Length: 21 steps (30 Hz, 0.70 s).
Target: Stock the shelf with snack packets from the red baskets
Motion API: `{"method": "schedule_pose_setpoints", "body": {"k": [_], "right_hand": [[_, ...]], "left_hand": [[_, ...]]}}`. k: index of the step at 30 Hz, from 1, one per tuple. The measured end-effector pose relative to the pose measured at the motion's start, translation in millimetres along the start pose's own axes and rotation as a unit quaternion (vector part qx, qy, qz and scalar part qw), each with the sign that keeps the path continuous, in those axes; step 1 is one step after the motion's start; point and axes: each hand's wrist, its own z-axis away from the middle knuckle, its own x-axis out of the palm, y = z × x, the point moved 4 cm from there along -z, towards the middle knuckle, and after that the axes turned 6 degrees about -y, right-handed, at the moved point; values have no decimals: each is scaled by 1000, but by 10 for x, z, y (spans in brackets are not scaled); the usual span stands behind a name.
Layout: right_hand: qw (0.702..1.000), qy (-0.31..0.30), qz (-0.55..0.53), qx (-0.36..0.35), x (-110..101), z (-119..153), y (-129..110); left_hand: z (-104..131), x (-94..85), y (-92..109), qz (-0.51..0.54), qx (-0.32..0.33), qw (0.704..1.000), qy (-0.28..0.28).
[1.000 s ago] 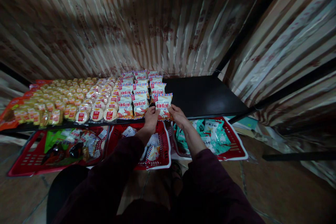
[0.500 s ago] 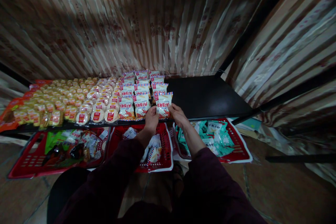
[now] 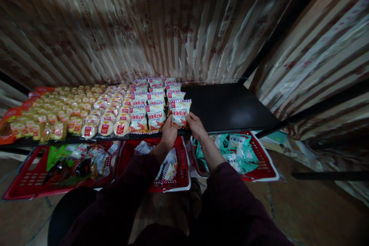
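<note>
Between my two hands is a white snack bag [image 3: 180, 112] with a striped top edge and an orange-red lower part, at the front of the rightmost row on the black shelf. My left hand [image 3: 169, 132] pinches its lower left side. On its lower right side, my right hand [image 3: 195, 123] has the thumb against the front. Matching snack bags [image 3: 156, 116] stand upright in rows just to the left and behind. Further left are round wrapped crackers [image 3: 106, 127], then small yellow wrapped cakes [image 3: 59, 130].
The black shelf [image 3: 227, 107] extends right. Below it stand three red baskets: the left basket [image 3: 21, 184] with mixed packets, the middle basket [image 3: 184, 178] with white bags, the right basket [image 3: 266, 169] with teal packets [image 3: 242, 153]. A striped curtain [image 3: 173, 27] hangs behind.
The snack bag in my hands has risen slightly and tilted a little, both hands still on it. The view has shifted slightly; the other goods look unchanged.
</note>
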Motion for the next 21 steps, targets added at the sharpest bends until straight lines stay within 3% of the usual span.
{"method": "schedule_pose_setpoints", "body": {"k": [10,21], "right_hand": [[998,35,50,-27,-28,-83,2],[997,56,31,-36,0,-54,-92]], "left_hand": [[23,65,132,-98,65,993,-11],[-7,127,150,-198,78,977,-5]]}}
